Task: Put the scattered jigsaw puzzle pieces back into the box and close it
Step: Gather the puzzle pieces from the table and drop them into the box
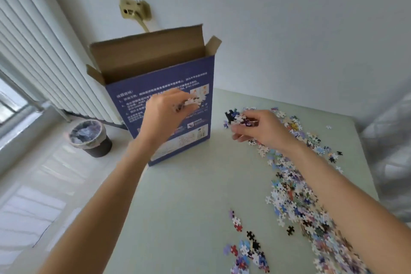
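The left hand [164, 115] is raised in front of the box, its fingers curled around a small cluster of pale puzzle pieces [190, 102], so its grip is grasping pieces just in front of the box's printed face. The right hand [260, 128] is lower and to the right, over the counter [182, 196], its fingers pinching another bunch of pieces [241, 119], some white, some dark purple and black; its grip too is closed around pieces. Both forearms reach in from the bottom edge of the view. The box [160, 95] stands upright at the far left part of the pale green counter, blue with white print on the side facing the viewer, its brown cardboard top flaps standing open. Many loose jigsaw pieces [295, 196] lie scattered along the right side of the counter in a long band running from near the right hand toward the bottom edge, in mixed white, blue, purple, red and black. A smaller group of pieces [244, 249] lies nearer the bottom centre. On the floor to the left, beside the counter, a dark waste bin [91, 138] with a plastic liner stands near a white radiator [44, 55] under a window. A plain white wall [289, 29] fills the background.
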`<control>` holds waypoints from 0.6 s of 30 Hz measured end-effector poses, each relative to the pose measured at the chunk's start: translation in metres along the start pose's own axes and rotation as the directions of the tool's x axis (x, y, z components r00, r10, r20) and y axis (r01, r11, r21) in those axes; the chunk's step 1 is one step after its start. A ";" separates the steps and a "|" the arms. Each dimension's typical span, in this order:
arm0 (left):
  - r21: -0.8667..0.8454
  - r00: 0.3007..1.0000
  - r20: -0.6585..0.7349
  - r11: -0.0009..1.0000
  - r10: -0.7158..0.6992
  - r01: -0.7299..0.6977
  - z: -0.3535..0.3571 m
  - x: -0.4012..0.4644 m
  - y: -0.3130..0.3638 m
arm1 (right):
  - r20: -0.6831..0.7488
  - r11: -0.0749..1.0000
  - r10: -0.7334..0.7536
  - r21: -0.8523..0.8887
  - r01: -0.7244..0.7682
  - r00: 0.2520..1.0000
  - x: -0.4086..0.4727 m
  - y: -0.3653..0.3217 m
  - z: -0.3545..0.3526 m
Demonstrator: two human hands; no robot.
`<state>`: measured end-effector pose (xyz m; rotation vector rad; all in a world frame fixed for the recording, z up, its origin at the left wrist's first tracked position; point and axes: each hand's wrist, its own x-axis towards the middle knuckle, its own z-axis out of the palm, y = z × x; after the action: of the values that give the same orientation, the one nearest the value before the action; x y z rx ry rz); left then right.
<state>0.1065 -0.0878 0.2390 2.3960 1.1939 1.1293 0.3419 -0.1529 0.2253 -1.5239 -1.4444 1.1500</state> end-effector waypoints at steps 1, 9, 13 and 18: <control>0.038 0.999 -0.051 0.999 0.013 -0.011 -0.011 0.016 -0.002 | 0.005 0.999 -0.047 -0.008 0.047 0.999 0.013 -0.017 -0.003; 0.327 0.992 -0.015 0.937 -0.122 0.120 -0.045 0.093 -0.049 | 0.092 0.938 -0.211 -0.261 0.229 0.973 0.127 -0.104 -0.008; 0.347 0.970 0.099 0.922 -0.220 0.174 -0.045 0.093 -0.061 | 0.106 0.848 -0.279 -0.440 0.297 0.954 0.163 -0.128 0.000; 0.318 0.949 0.172 0.927 -0.263 0.199 -0.056 0.095 -0.070 | 0.303 0.540 -0.297 -0.729 0.421 0.906 0.186 -0.145 0.020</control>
<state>0.0601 0.0225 0.2925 2.4195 1.6165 0.6407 0.2680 0.0455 0.3319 -1.5518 -2.4422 0.3379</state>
